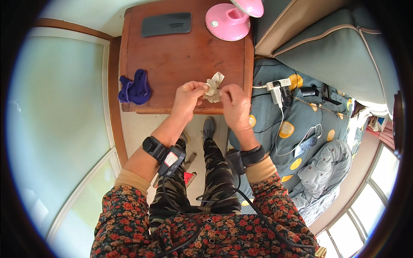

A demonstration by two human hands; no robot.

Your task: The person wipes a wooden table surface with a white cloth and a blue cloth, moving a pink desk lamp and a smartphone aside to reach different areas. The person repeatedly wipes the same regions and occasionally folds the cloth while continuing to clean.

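Observation:
A crumpled piece of whitish, soiled cloth or paper (213, 92) is held between my two hands, over the front edge of a reddish-brown wooden table (180, 58). My left hand (190, 96) pinches its left side between thumb and fingers. At its right side, the curled fingers of my right hand (235, 101) touch it; whether they grip it is hard to tell. On the table's front left corner lies a bunched dark purple cloth (135, 88). A dark flat rectangular thing (166, 24) lies near the back.
A pink lamp (227, 24) stands at the table's back right. Beside the table, a bed with patterned bedding (287, 129) bears a white power strip (285, 82), cables and a phone (306, 145). Cables hang from devices on both my wrists. A frosted panel (64, 96) stands at left.

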